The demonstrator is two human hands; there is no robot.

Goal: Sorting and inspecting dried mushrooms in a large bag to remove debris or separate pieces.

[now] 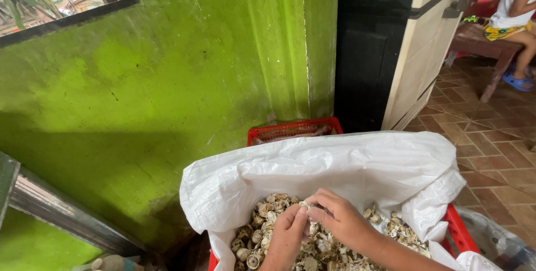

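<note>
left hand [287, 236] + right hand [335, 218]: fingertips pinch small shell [304, 204] | above shell pile [268, 232] in white sack [335, 170]

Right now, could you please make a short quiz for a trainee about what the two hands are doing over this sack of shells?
1. True or false: both hands pinch one small shell together.
2. What lines the red crate?
A. white woven sack
B. blue cloth
C. newspaper
3. Fill in: the wall behind the sack is painted ____.

Key
1. True: the left hand and right hand meet at the shell, above the shell pile.
2. A
3. green
</note>
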